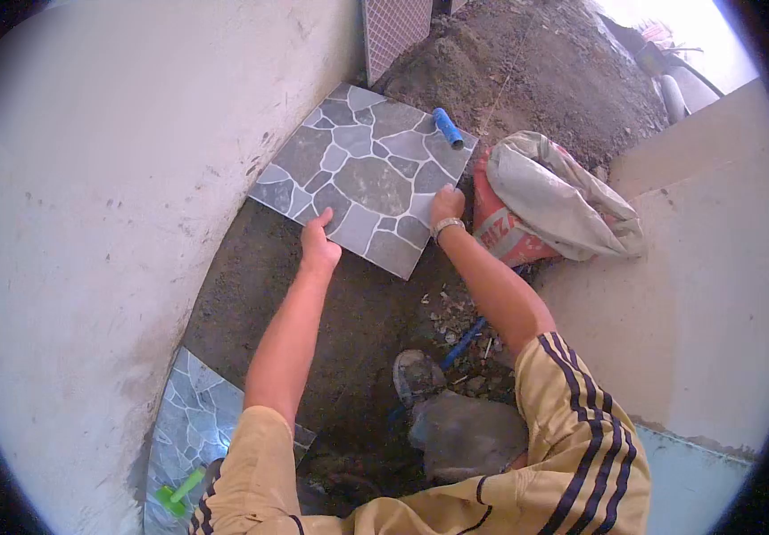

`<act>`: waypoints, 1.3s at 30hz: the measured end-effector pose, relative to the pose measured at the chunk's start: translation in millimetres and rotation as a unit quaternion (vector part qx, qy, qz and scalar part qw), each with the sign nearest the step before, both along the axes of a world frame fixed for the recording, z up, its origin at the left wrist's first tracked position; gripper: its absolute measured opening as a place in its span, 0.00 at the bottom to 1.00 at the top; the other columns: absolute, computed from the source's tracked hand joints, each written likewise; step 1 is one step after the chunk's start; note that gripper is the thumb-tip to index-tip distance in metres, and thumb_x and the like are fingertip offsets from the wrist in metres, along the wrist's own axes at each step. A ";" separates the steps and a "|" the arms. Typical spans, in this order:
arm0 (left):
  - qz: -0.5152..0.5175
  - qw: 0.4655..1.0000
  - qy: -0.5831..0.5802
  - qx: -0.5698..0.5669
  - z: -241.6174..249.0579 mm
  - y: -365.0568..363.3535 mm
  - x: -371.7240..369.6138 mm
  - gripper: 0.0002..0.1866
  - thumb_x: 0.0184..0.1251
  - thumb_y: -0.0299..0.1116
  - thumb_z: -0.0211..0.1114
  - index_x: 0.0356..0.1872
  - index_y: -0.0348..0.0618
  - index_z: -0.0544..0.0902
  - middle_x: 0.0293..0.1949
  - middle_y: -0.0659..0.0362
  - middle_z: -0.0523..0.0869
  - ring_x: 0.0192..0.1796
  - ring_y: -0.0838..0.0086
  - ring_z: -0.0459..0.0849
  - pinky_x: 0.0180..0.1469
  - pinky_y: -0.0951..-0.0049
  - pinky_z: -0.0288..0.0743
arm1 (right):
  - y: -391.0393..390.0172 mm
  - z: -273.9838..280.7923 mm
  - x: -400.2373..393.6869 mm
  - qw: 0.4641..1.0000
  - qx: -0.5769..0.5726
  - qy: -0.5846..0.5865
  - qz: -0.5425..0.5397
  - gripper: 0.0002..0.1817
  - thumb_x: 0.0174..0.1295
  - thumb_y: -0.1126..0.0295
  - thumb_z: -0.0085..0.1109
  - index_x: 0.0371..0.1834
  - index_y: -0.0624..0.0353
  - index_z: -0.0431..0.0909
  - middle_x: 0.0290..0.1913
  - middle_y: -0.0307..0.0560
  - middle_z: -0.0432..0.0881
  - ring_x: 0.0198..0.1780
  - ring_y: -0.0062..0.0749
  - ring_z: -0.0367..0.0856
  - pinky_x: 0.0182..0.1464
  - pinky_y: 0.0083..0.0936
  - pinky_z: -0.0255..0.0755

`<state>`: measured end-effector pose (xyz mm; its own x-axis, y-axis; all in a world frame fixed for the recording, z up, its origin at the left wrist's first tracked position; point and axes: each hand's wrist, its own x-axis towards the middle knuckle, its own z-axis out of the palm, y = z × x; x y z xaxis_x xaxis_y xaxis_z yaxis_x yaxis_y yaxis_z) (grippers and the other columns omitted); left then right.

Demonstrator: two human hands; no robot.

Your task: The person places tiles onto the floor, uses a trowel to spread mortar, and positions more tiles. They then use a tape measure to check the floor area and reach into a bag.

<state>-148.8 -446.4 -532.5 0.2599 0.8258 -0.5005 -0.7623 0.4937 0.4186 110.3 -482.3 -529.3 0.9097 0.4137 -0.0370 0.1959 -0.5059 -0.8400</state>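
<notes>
The left hand grips the near edge, the right hand the right edge, of one square, grey, stone-patterned tile between them; one blue cylinder lies beyond the right hand, one red-and-white sack beside that hand.

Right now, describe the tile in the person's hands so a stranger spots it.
Start at the pale left wall, then look right toward the reddish sack. Between them is the gray stone-patterned tile; unlike the similar tile at lower left, it has the left hand and right hand gripping its edges.
</notes>
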 end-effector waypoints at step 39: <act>-0.054 0.943 0.329 -0.016 25.6 2.2 -27.2 0.08 0.60 0.19 0.56 0.40 0.36 0.74 0.36 0.54 0.80 0.38 0.63 0.83 0.46 0.54 0.83 | 17.5 -28.1 79.1 0.925 -0.163 0.018 0.343 0.23 0.66 0.55 0.55 0.34 0.71 0.77 0.32 0.57 0.83 0.30 0.47 0.86 0.26 0.41 0.83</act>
<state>-176.1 -444.2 -506.9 -0.0342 0.7937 -0.6073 -0.2885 0.5740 0.7664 189.4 -464.8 -557.4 0.4332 0.8545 -0.2867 0.5402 -0.5008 -0.6763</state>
